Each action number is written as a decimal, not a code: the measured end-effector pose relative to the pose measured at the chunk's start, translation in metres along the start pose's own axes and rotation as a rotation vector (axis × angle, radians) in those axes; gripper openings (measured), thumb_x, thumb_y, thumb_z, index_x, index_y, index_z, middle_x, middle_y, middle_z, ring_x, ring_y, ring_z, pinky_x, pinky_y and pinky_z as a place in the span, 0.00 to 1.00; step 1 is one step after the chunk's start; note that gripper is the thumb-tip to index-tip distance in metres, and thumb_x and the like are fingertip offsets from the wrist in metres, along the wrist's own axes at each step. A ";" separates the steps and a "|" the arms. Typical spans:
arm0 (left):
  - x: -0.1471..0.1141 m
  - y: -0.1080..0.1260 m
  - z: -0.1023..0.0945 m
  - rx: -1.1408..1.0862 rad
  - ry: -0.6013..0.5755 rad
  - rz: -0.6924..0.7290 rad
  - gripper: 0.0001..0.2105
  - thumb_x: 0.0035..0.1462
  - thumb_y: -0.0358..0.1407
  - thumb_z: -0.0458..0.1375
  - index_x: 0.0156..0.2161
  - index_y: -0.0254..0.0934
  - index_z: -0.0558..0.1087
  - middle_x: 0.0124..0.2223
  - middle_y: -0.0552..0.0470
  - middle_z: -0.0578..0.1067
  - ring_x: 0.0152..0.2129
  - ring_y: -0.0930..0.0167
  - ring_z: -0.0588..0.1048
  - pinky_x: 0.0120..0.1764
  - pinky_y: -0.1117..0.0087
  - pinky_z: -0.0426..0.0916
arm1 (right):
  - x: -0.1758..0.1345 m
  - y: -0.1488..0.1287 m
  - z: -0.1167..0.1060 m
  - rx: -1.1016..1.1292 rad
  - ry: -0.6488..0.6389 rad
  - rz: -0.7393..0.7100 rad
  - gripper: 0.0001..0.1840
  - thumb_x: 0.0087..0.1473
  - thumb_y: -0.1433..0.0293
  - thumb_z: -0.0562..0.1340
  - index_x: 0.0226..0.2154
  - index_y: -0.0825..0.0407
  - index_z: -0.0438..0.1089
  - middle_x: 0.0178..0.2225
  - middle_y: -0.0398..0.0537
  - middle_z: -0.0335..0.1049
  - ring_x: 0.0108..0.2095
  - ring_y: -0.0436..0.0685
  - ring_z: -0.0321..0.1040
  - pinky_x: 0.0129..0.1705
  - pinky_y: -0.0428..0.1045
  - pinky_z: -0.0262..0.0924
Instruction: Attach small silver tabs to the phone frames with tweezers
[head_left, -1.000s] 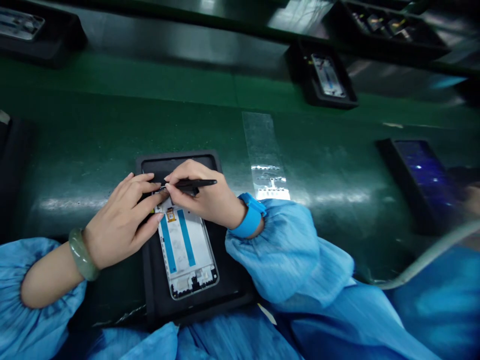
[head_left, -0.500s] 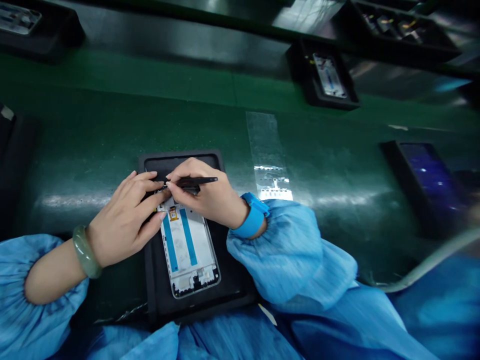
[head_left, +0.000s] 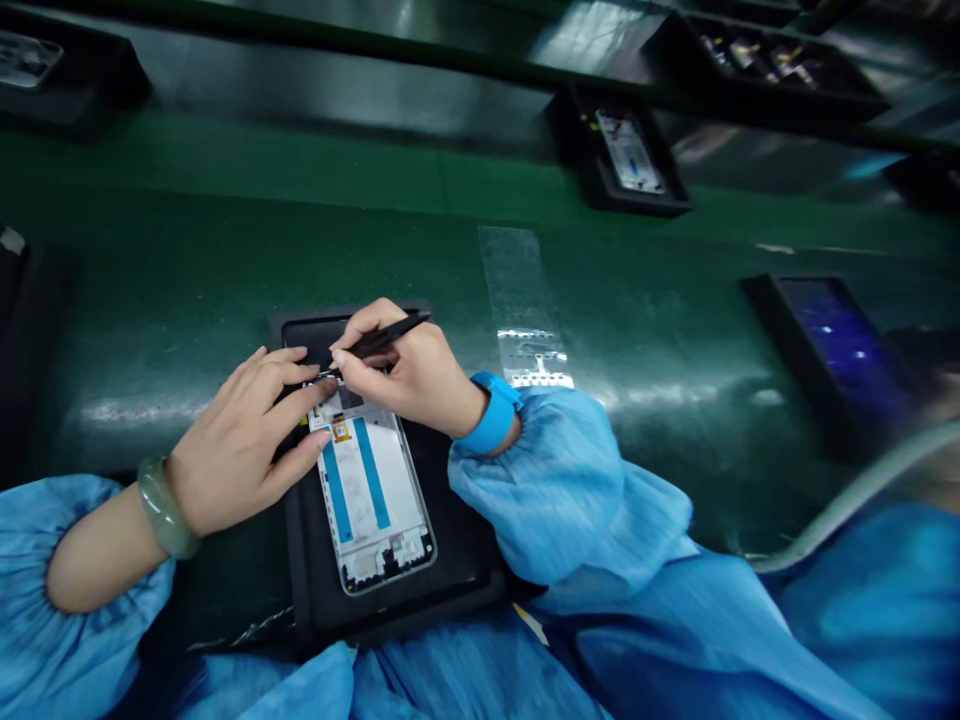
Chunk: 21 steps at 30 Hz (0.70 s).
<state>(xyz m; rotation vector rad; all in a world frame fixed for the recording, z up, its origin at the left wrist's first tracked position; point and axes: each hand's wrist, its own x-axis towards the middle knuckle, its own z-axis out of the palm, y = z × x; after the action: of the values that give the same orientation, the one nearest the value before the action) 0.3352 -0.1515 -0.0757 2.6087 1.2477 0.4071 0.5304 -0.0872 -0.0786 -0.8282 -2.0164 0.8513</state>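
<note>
An opened phone frame [head_left: 379, 545] with two blue strips and an orange flex connector lies in a black foam tray [head_left: 469, 570], slightly tilted to the left. My left hand [head_left: 240, 440] rests at its upper left with fingers spread. The index fingertip touches the top of the phone and the thumb tip lies by its left edge. In my right hand [head_left: 409, 370], slim black tweezers [head_left: 401, 328] are pinched between thumb and fingers over the phone's top end. Their tip is too hidden by the fingers to make out.
A clear plastic strip [head_left: 517, 275] lies on the green bench [head_left: 225, 250] beyond my right wrist. Further back sits a black tray [head_left: 637, 205] with another phone frame [head_left: 630, 155]. On the right is a tray with a dark blue screen [head_left: 844, 335], near another person's blue sleeve [head_left: 877, 600].
The back end of the tweezers has tipped upward, and my right hand has turned slightly with it. My left hand stays on the phone. The whole view has shifted a little.
</note>
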 end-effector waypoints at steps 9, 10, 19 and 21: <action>0.000 -0.001 0.002 -0.031 0.010 0.006 0.18 0.57 0.37 0.52 0.51 0.32 0.64 0.50 0.40 0.65 0.56 0.58 0.58 0.58 0.48 0.54 | -0.001 -0.004 0.003 -0.160 0.002 -0.187 0.02 0.54 0.75 0.57 0.32 0.53 0.63 0.33 0.44 0.69 0.36 0.49 0.68 0.39 0.45 0.64; 0.000 -0.001 0.002 -0.032 0.014 0.009 0.18 0.57 0.37 0.52 0.51 0.32 0.64 0.50 0.40 0.65 0.56 0.58 0.58 0.58 0.48 0.54 | -0.001 -0.005 0.004 -0.163 0.002 -0.185 0.02 0.54 0.75 0.56 0.32 0.53 0.63 0.33 0.44 0.69 0.36 0.49 0.68 0.39 0.45 0.64; 0.002 0.002 -0.001 0.014 0.027 -0.001 0.19 0.57 0.37 0.53 0.52 0.32 0.64 0.50 0.41 0.65 0.54 0.59 0.60 0.57 0.51 0.57 | 0.005 -0.005 -0.001 -0.049 -0.015 0.021 0.02 0.52 0.74 0.57 0.31 0.53 0.61 0.29 0.40 0.63 0.27 0.44 0.64 0.32 0.42 0.62; 0.002 0.002 -0.001 0.014 0.028 -0.002 0.19 0.57 0.37 0.53 0.52 0.33 0.64 0.50 0.41 0.65 0.55 0.60 0.60 0.57 0.51 0.57 | 0.004 -0.006 -0.003 -0.020 0.001 0.050 0.04 0.51 0.75 0.58 0.30 0.53 0.60 0.28 0.39 0.63 0.26 0.44 0.64 0.30 0.41 0.61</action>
<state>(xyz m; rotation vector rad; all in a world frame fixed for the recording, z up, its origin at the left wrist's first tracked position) 0.3374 -0.1511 -0.0741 2.6216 1.2666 0.4376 0.5291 -0.0861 -0.0711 -0.8938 -2.0138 0.8595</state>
